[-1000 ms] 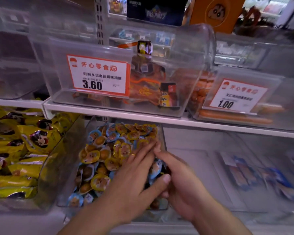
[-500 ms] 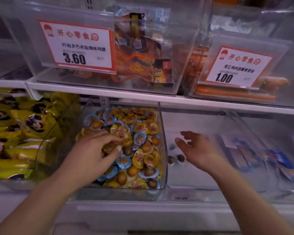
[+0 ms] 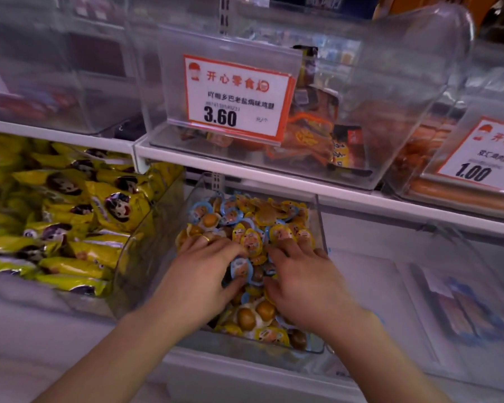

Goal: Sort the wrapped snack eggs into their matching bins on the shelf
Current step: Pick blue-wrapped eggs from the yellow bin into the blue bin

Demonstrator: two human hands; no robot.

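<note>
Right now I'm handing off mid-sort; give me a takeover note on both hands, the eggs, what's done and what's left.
Left hand: spread on the pile, fingers relaxed, ring on one finger, no clear grip.
Right hand: also resting on the pile; whether it pinches an egg cannot be told.
Wrapped eggs: blue and yellow wrappers mixed in the clear middle bin.
Done: unclear from this view.
Left: separate the colours; the bin to the right looks nearly bare.

Light is even and rather dim. Clear plastic upper bins [image 3: 390, 82] show pale glare — edges are blurred and bent.
</note>
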